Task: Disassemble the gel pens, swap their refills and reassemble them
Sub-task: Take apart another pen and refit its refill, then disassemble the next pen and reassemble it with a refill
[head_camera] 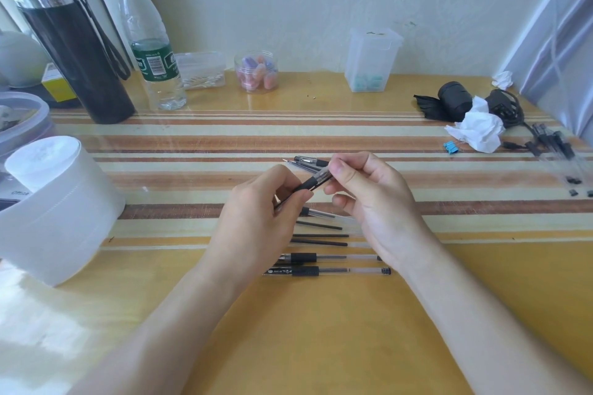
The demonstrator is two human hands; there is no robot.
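Observation:
Both hands hold one gel pen [310, 183] above the table's middle, tilted up to the right. My left hand [256, 218] grips its black rubber grip and lower barrel. My right hand [372, 196] pinches the clear upper end between thumb and forefinger. Behind the hands lies another pen [309, 162] with its tip pointing left. Under the hands lie loose black refills [321, 235] and a clear barrel [316, 212]. Nearer to me two whole pens [327, 256] [330, 271] lie side by side.
A white plastic tub [54, 202] stands at the left. A black flask [70, 42], a water bottle [150, 42] and small clear containers [256, 72] [372, 59] line the back. Crumpled tissue [475, 131], a blue binder clip [451, 147] and more pens [558, 151] lie at right.

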